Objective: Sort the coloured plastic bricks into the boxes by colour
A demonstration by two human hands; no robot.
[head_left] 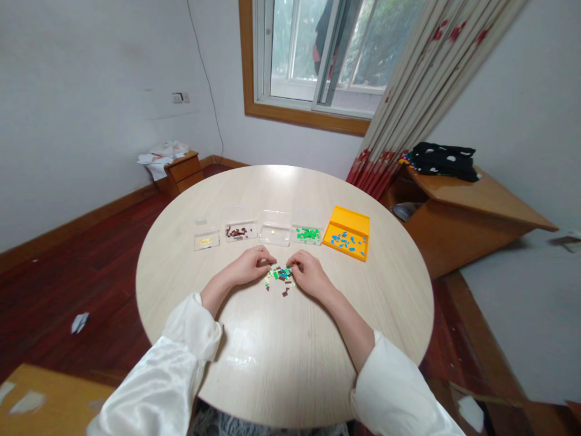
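Observation:
A small mixed pile of green, blue, brown and pale pieces (pixel 282 275) lies on the round table between my hands. My left hand (pixel 247 265) is at the pile's left edge, its fingers curved and a gap showing between thumb and forefinger. On the other side, my right hand (pixel 311 274) has its fingertips drawn together at the pile's right edge; anything between them is too small to make out. Beyond the hands stand a clear box of yellow pieces (pixel 206 240), one of brown pieces (pixel 239 232), one of green pieces (pixel 308 235), and a clear box (pixel 275 234) with few pale bits.
At the row's right end lies an open yellow case (pixel 348 218) holding blue pieces (pixel 347 241). The pale round table (pixel 281 363) reaches close to my body. A wooden desk (pixel 481 206) with dark cloth stands right; a small cabinet (pixel 184 171) with papers stands back left.

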